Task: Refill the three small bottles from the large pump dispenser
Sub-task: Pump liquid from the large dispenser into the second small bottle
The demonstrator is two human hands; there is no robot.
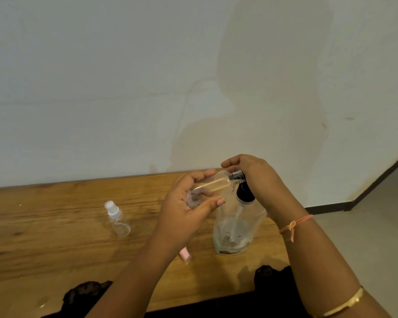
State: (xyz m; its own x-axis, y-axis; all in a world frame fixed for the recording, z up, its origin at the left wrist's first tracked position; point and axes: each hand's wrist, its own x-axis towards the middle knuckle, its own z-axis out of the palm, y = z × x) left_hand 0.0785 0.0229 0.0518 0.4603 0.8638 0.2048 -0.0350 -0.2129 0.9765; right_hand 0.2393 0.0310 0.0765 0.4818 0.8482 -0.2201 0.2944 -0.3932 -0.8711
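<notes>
Centre frame: small clear bottle [213, 185], gripped tilted for filling by left hand [184, 212] fingers. Below: large clear pump dispenser [236, 226], head clasped by right hand [257, 180] fingers.

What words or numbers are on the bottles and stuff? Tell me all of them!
None can be read.
The small bottle in the left hand: clear, no label.
The large pump dispenser under the right hand: no readable label.
The spray bottle on the table: no print.
The pink thing: mostly hidden, cannot tell.
</notes>
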